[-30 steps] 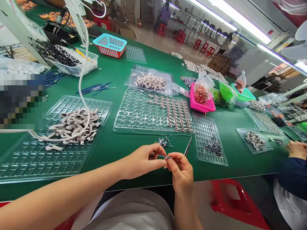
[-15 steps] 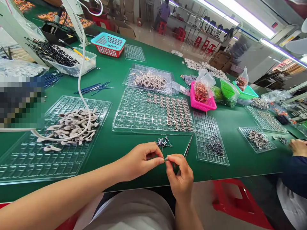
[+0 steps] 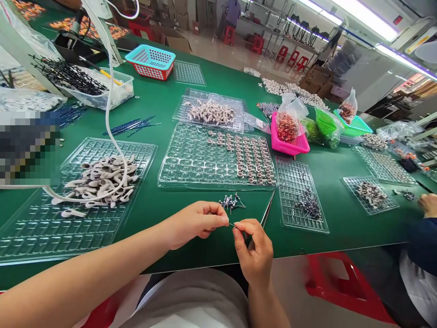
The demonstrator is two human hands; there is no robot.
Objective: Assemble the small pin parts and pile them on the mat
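Hands are working close together just above the near part of the green table [image 3: 153, 202], joined across a narrow gap by one thin dark piece [image 3: 232, 225]. The left hand [image 3: 193, 224] is pinching one end between thumb and forefinger, and the right hand [image 3: 256, 250] is gripping the other end in its fingertips, so the piece is lying directly between them. A pair of tweezers [image 3: 268, 209] is pointing away beside the right hand, its lower part disappearing behind the fingers; whether that hand is holding it, one cannot tell.

Just beyond the left hand's fingers, a small bunch of dark parts with thin leads [image 3: 232, 201] is resting on the table. Farther beyond both hands, a large clear tray [image 3: 191, 157] is holding rows of small ringed pieces [image 3: 252, 159] in its right-hand cells. Behind it, a heap of pale pieces [image 3: 211, 112] is sitting on another tray. To the right of the right hand, a narrow tray [image 3: 288, 214] is carrying a loose pile of dark parts [image 3: 309, 205]. Left of the left hand, beyond the forearm, beige curved pieces [image 3: 102, 177] are lying heaped on a clear ridged tray [image 3: 82, 232]. Well to the right, another person's hand [image 3: 428, 205] is showing at the table.
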